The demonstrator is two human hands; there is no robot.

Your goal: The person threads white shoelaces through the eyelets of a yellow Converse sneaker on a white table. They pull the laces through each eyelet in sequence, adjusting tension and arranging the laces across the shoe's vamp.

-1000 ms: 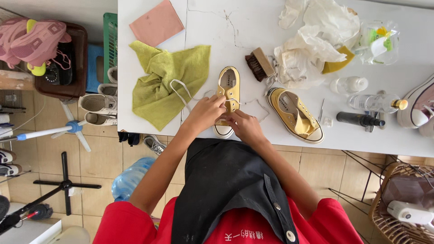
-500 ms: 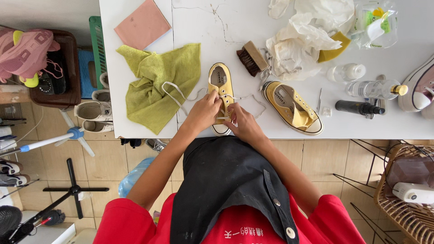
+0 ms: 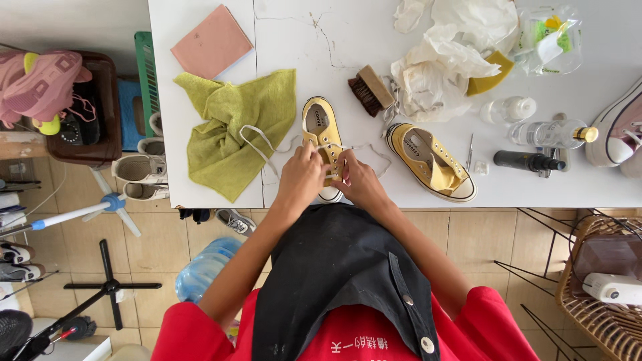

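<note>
Our left hand [image 3: 302, 175] and right hand [image 3: 356, 179], close together, pinch the white lace [image 3: 267, 142] over the yellow sneaker [image 3: 321, 130] at the table [image 3: 200, 167] edge; lower eyelets laced, upper ones apparently remaining; its mate [image 3: 431, 160] lies unlaced.

Someone in a red top and black apron, arms bare.

The person is wearing a short-sleeved red shirt [image 3: 200, 331] with a line of pale characters showing across the chest, and over it a black apron [image 3: 341, 281] that is hanging in folds, carrying two round silver snap buttons along one stitched edge. Both forearms are showing bare, left hand [image 3: 301, 180] and right hand [image 3: 358, 182] uncovered, no gloves.
</note>
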